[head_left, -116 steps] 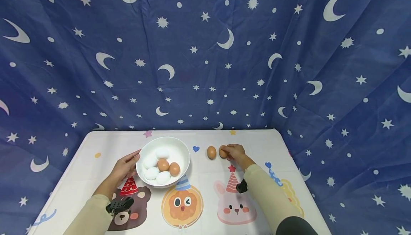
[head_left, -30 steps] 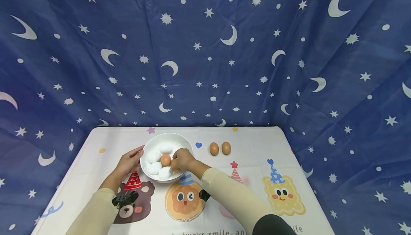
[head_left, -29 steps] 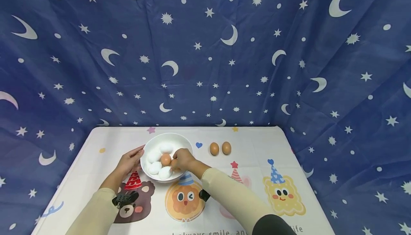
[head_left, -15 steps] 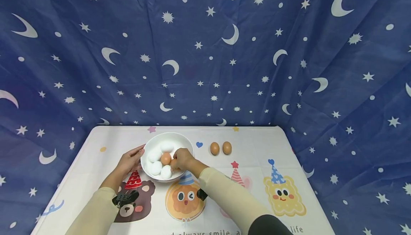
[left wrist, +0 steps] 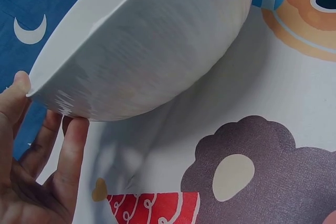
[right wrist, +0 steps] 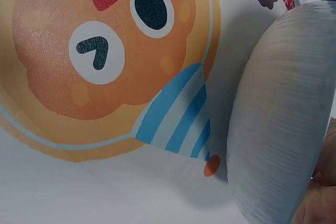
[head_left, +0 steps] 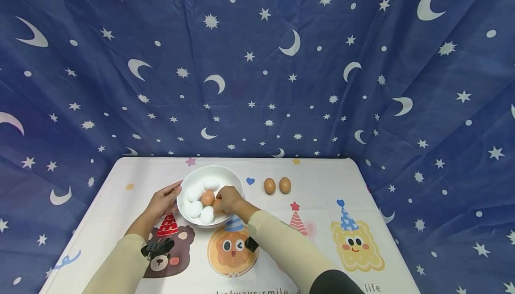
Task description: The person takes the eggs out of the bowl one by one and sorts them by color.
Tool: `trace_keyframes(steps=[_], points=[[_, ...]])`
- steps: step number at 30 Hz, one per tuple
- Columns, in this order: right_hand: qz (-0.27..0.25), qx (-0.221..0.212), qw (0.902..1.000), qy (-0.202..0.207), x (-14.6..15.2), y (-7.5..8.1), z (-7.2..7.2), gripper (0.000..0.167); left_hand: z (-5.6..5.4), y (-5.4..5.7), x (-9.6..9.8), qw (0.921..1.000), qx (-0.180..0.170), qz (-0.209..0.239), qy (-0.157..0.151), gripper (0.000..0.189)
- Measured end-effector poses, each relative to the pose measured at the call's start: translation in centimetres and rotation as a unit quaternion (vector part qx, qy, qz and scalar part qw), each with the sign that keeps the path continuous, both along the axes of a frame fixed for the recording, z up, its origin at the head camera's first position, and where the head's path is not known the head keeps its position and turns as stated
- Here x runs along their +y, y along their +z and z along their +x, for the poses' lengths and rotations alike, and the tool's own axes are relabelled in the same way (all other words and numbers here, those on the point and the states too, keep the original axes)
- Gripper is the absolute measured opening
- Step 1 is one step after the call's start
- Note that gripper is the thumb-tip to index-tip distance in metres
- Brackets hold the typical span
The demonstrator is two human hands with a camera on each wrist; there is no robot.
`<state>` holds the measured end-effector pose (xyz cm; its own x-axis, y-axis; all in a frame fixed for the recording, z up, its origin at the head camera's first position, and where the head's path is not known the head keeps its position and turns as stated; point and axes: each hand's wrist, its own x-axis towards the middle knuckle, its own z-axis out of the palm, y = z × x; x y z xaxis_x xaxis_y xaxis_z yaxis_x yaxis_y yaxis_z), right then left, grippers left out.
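Note:
A white bowl [head_left: 233, 178] stands left of the table's middle, holding several white eggs [head_left: 195, 209] and a brown egg [head_left: 208, 198] among them. My left hand [head_left: 162, 203] grips the bowl's left side; in the left wrist view its thumb is at the rim and its fingertips touch the outer wall. Inside the bowl, my right hand [head_left: 230, 199] has its fingers around another brown egg [head_left: 217, 205], partly covered by them. In the right wrist view, the bowl's wall [right wrist: 283, 108] hides most of that hand.
Two brown eggs, a left one [head_left: 269, 186] and a right one [head_left: 285, 185], lie side by side right of the bowl. The white tablecloth [head_left: 322, 173] has printed cartoon figures. A blue moon-and-star curtain [head_left: 257, 93] hangs behind the table.
My right hand has let go of the right-hand egg on the table and moved left into the bowl, onto a brown egg. Lately the white eggs have shifted slightly; my left hand stays on the bowl.

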<state>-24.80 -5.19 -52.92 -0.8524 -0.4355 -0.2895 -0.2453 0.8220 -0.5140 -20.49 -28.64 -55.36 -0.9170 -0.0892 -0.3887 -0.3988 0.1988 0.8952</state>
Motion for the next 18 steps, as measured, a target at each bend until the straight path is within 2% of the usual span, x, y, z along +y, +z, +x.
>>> trace_keyframes(steps=[9,18], points=[[0.019,0.007,0.9997,0.017,0.10,0.38,-0.03,0.044,0.00,0.03,0.00,1.0000,0.000,-0.004,-0.002,0.065],[0.003,0.012,0.9997,0.021,0.20,0.29,-0.16,0.044,-0.07,0.06,-0.08,1.0000,0.000,-0.001,0.002,0.063]])
